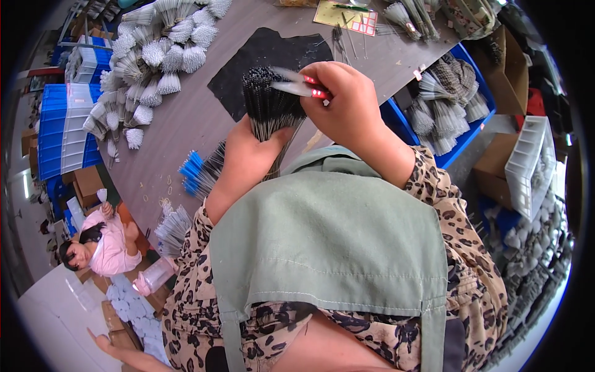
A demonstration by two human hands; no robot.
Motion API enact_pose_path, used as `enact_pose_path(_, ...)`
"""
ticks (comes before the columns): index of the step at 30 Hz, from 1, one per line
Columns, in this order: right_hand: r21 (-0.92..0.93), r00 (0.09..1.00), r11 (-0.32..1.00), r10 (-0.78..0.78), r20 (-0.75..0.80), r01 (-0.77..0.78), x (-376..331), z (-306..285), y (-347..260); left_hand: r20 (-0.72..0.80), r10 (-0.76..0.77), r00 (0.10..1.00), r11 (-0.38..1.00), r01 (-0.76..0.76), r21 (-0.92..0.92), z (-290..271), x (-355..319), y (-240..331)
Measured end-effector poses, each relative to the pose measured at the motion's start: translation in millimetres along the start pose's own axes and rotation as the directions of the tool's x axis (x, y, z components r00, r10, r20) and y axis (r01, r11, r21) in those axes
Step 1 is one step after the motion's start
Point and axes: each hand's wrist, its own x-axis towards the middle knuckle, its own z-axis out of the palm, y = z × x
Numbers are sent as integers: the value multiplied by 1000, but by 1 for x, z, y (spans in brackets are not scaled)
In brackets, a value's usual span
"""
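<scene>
My left hand (242, 155) is wrapped round the wire stems of a bundle of thin black-bristled brushes (268, 102), which stands upright with its bristle ends at the top. Beside those tops, my right hand (347, 93) pinches a tweezer-like tool (300, 90) with two pale prongs and red grips. The prongs are smeared by motion, and their tips lie against or just over the bristles; I cannot tell which. Beneath the bundle a black sheet (232, 80) is spread on the table. Blue-tipped brushes (193, 167) lie left of my left forearm.
Many bundles of white-tipped brushes (152, 56) cover the table's far left. At right stands a blue crate (462, 139) of similar bundles. Loose thin tools (339, 46) and a yellow card (334, 17) lie at the back. Another person in pink (111, 245) sits at lower left.
</scene>
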Motion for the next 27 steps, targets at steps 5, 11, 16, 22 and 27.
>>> enact_pose_path(5,102,982,978,178,66,-184,3,5,-1,-8,36,999,998,-37,-58,0,2,-5)
enact_pose_path(11,8,995,997,-79,-53,80,1,11,-2,-46,63,997,993,-68,-96,1,-4,-12)
enact_pose_path(16,371,869,794,378,319,-482,0,16,-7,-67,56,996,975,-69,-212,-1,-11,-31)
enact_pose_path(22,497,821,698,235,520,-515,18,20,-17,-214,35,976,962,-91,-259,-9,-27,-37)
enact_pose_path(27,498,847,742,176,502,-449,21,27,-65,-350,117,929,985,-153,-77,-38,-71,-12)
